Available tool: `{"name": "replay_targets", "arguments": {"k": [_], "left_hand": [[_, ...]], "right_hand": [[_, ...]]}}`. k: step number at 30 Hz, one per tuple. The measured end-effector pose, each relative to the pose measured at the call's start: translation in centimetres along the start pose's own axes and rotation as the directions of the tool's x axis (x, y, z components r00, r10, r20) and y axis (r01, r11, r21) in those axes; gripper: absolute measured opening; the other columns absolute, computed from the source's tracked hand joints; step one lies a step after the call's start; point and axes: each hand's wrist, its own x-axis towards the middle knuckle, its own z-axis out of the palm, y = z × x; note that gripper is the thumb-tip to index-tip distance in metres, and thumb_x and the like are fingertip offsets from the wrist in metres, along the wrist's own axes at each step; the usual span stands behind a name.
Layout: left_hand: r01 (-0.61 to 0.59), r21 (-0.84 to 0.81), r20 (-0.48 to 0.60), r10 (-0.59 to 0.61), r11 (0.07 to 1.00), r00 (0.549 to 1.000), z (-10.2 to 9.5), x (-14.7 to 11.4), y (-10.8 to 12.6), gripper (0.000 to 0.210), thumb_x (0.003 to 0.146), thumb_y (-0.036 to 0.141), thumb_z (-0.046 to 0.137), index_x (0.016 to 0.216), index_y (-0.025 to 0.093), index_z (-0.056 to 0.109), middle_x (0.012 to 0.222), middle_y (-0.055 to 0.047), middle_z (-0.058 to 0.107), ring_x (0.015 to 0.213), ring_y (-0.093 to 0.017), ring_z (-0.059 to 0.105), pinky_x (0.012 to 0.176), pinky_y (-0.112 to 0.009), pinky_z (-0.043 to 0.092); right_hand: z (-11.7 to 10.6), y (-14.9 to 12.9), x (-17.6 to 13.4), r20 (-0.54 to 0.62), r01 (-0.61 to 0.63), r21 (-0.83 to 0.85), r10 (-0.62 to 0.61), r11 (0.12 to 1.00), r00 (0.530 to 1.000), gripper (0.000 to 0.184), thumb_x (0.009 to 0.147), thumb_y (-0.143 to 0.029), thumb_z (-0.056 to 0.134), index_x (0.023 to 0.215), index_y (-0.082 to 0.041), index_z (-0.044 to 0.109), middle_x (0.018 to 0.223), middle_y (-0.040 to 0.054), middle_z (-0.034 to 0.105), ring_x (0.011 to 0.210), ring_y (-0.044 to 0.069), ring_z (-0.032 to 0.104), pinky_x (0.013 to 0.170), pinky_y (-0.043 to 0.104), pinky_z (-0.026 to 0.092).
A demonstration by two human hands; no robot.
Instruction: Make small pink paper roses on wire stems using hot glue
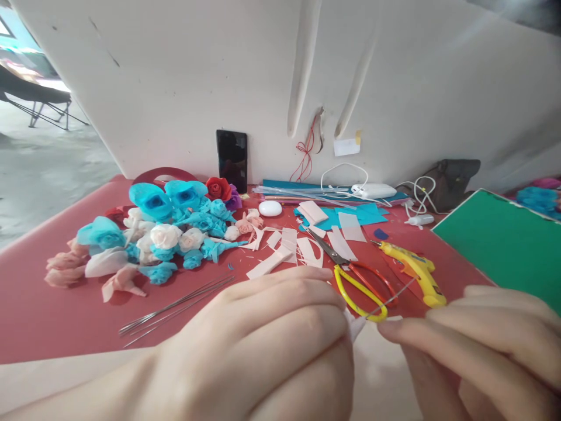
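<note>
My left hand [263,345] is closed in the foreground, its fingers wrapped round a small pale pink crepe paper piece [357,327]. Out of the paper a thin metal wire [397,294] slants up to the right. Close beside it, my right hand [477,351] has its fingers curled, index finger and thumb together near the wire's lower end; what they pinch is hidden. Just beyond the hands lie scissors [360,292] with one yellow and one red handle, partly behind the wire. A yellow glue gun [414,272] rests right of them.
Blue, white and pink paper flowers [166,234] are heaped at left, with loose wires [175,307] in front. Paper scraps [289,242] litter the middle of the red table [52,316]. A phone [232,158] leans on the wall; a green board [504,240] stands at right.
</note>
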Motion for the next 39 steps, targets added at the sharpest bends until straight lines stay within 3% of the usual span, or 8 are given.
{"name": "replay_targets", "arguments": {"k": [5,8,12,16,21,25,30,39], "left_hand": [[-0.010,-0.098,-0.027,0.007,0.995,1.000,-0.3,0.0,-0.2,0.007,0.081,0.010,0.056,0.085,0.011,0.062,0.085,-0.003,0.068,0.087,-0.011,0.063,0.098,-0.013,0.044],[0.027,-0.199,-0.018,-0.031,0.980,0.999,-0.2,0.1,-0.1,0.019,0.067,0.003,0.071,0.082,0.009,0.060,0.084,-0.004,0.066,0.082,-0.011,0.063,0.090,-0.012,0.049],[0.214,-0.342,-0.081,-0.256,0.915,0.963,0.4,0.5,0.1,0.018,0.068,-0.006,0.060,0.073,0.011,0.060,0.073,-0.002,0.065,0.071,-0.009,0.063,0.072,-0.012,0.054],[0.245,-0.433,-0.059,-0.298,0.868,0.953,0.8,1.3,0.1,0.018,0.068,-0.006,0.058,0.067,0.012,0.060,0.063,-0.001,0.065,0.061,-0.009,0.063,0.058,-0.013,0.054],[0.377,-0.477,-0.007,-0.432,0.794,0.902,0.6,1.3,0.3,0.019,0.063,-0.005,0.064,0.066,0.014,0.061,0.064,0.003,0.067,0.062,-0.009,0.065,0.063,-0.014,0.055],[0.454,-0.508,0.047,-0.502,0.732,0.863,0.7,1.0,0.4,0.019,0.064,-0.002,0.064,0.066,0.016,0.060,0.067,0.004,0.068,0.063,-0.008,0.065,0.062,-0.012,0.054],[0.480,-0.521,0.077,-0.521,0.705,0.850,0.8,0.8,0.3,0.023,0.064,-0.004,0.063,0.069,0.018,0.058,0.072,0.008,0.069,0.066,-0.005,0.065,0.065,-0.009,0.053],[0.562,-0.503,0.169,-0.563,0.657,0.809,0.7,0.7,-0.1,0.022,0.069,0.000,0.061,0.067,0.021,0.055,0.073,0.012,0.066,0.069,-0.006,0.064,0.066,-0.012,0.052]], "right_hand": [[-0.1,0.1,0.4,-0.010,0.121,-0.054,-0.121,0.991,0.993,0.013,0.077,-0.012,0.056,0.080,-0.023,0.063,0.060,-0.0027,0.051,0.057,0.011,0.043,0.066,0.030,0.036],[0.2,0.3,0.5,0.029,0.179,-0.052,-0.177,0.983,0.984,0.012,0.077,-0.014,0.057,0.084,-0.022,0.064,0.060,-0.0039,0.053,0.057,0.011,0.044,0.067,0.030,0.036],[0.2,0.7,0.3,0.060,0.123,0.010,-0.123,0.992,0.991,0.008,0.078,-0.025,0.060,0.084,-0.020,0.063,0.061,-0.0036,0.056,0.056,0.010,0.046,0.062,0.030,0.035],[-0.3,0.9,0.3,0.059,0.144,0.004,-0.144,0.990,0.988,0.012,0.077,-0.030,0.062,0.083,-0.020,0.063,0.062,-0.0031,0.057,0.057,0.011,0.047,0.063,0.030,0.035],[-0.4,1.0,-0.3,0.113,0.210,-0.055,-0.203,0.976,0.973,0.016,0.077,-0.011,0.056,0.082,-0.023,0.066,0.060,-0.0048,0.056,0.060,0.011,0.044,0.065,0.030,0.034],[-0.2,1.0,-0.6,0.076,0.142,-0.031,-0.139,0.989,0.987,0.011,0.081,-0.027,0.056,0.079,-0.022,0.066,0.065,-0.0021,0.058,0.062,0.012,0.047,0.065,0.033,0.034],[-0.1,0.8,0.2,0.137,0.186,-0.034,-0.180,0.982,0.974,0.019,0.083,-0.014,0.050,0.084,-0.023,0.066,0.058,-0.0041,0.058,0.058,0.010,0.048,0.063,0.030,0.035],[0.2,0.5,-1.2,0.160,0.135,-0.103,-0.117,0.986,0.980,0.016,0.088,-0.027,0.048,0.098,-0.025,0.060,0.062,-0.0023,0.055,0.061,0.012,0.046,0.069,0.034,0.035]]}}
